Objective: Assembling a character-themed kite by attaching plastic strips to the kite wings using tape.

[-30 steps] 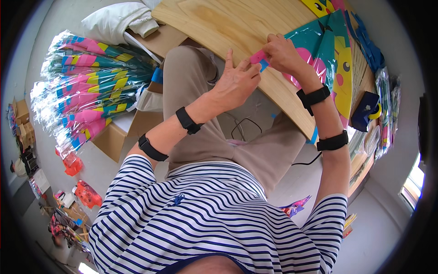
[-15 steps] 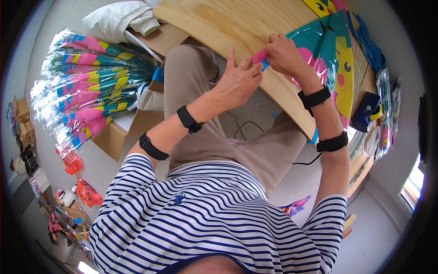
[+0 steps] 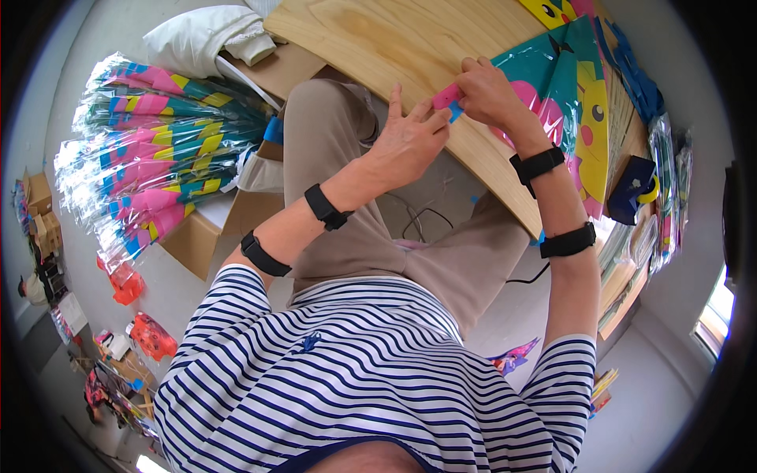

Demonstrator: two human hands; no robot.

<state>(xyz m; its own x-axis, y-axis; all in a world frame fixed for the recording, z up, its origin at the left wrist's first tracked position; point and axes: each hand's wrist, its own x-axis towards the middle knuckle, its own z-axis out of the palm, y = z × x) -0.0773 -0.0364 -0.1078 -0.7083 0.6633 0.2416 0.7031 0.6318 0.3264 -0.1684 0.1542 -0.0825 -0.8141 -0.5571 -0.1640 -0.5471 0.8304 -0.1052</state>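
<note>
Over the table's near edge, both my hands hold a small pink-and-blue strip (image 3: 447, 96). My left hand (image 3: 406, 146) pinches its lower left end, with one finger pointing up and away. My right hand (image 3: 490, 96) is closed on the other end, fingers curled over it. Just beyond the right hand lies a thin, shiny, kite-like sheet (image 3: 558, 75) in teal, pink and yellow, with a cartoon face on its yellow part. Whether the strip joins that sheet is hidden behind the right hand.
The wooden table (image 3: 378, 39) runs diagonally ahead. Several colourful items in clear wrap (image 3: 158, 150) lie over a cardboard box (image 3: 197, 244) at left. Blue strips (image 3: 631, 71) and a dark blue tape dispenser (image 3: 632, 191) are at right. A black cable (image 3: 426, 213) hangs below.
My right forearm has shifted slightly left, and the kite-like sheet sits a little further left. Both hands keep their hold on the strip.
</note>
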